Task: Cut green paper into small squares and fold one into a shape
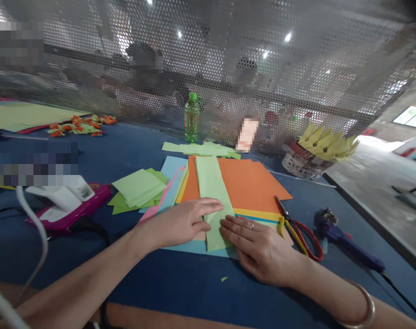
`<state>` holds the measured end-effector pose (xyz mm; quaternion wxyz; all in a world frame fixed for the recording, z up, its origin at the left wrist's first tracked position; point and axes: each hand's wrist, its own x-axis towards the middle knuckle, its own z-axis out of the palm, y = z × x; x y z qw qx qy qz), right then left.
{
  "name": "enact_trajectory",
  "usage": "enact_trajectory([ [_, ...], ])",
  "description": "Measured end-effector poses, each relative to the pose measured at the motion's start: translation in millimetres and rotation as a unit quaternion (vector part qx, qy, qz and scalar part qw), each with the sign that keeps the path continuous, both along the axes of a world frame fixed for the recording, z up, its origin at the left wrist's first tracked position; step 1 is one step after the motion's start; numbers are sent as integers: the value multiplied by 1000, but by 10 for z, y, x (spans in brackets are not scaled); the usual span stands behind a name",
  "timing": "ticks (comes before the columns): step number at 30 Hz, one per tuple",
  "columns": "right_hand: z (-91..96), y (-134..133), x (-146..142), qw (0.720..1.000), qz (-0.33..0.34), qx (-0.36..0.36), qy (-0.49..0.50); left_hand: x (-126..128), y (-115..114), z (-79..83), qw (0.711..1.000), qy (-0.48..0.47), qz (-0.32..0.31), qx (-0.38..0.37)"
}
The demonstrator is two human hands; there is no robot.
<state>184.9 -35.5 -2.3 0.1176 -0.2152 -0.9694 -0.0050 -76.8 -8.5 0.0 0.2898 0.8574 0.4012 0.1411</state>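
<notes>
A long folded strip of light green paper [212, 183] lies lengthwise over a stack of coloured paper [252, 183], with an orange sheet on top. Over the strip's left edge reaches my left hand [183, 221], its fingers stretched and the thumb apart; whether it touches the paper is hard to tell. My right hand [259, 244] rests palm down at the strip's lower right edge, fingers extended flat. Right of that hand lie scissors [308, 240] with red and yellow handles. Square green paper pieces [139, 188] are piled to the left of the stack.
Behind the stack are green paper offcuts [204, 149] and a green bottle [192, 118]. A blue glue gun [351, 244] with a cord lies at the right, near a pot of folded yellow paper [310, 153]. At left sits a magenta power strip [71, 210]. Perforated metal panels the back.
</notes>
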Motion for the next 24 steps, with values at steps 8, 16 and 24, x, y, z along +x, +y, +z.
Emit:
enact_trajectory([
  [8, 7, 10, -13, 1000, -1, -14, -5, -12, 0, -21, 999, 24, -18, 27],
  [16, 7, 13, -3, 999, -5, -39, 2, 171, -147, -4, 977, 62, -46, 199],
  [24, 143, -26, 26, 988, -10, -142, 53, 306, -303, -23, 973, 130, -4, 189],
])
